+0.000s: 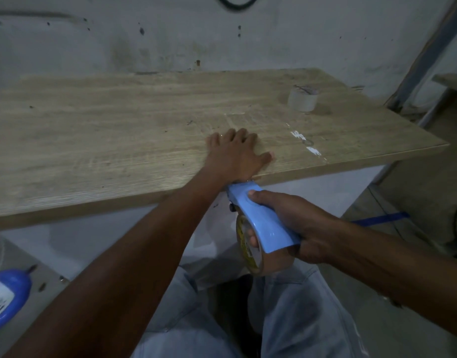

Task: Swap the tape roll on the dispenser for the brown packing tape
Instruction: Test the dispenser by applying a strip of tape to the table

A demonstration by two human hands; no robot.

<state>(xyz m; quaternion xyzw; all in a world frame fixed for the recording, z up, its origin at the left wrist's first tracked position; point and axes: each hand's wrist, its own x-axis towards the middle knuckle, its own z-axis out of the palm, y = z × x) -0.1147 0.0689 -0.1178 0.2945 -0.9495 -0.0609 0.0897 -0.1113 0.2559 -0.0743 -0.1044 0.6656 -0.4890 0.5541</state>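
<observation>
My right hand (297,226) grips a light blue tape dispenser (258,218) just below the front edge of the wooden table (119,130). A brown packing tape roll (255,251) with a yellow-printed core sits in the dispenser, and one fingertip shows inside the core. The dispenser's front end touches the table edge under my left wrist. My left hand (237,151) lies flat on the tabletop with fingers spread, near the front edge. A pale, clear tape roll (302,98) stands on the table at the far right.
A stained wall runs behind the table. A blue and white object (5,295) lies on the floor at the lower left. A blue strip (382,219) runs across the floor at the right, beside a metal frame (426,50). My knees are below the table edge.
</observation>
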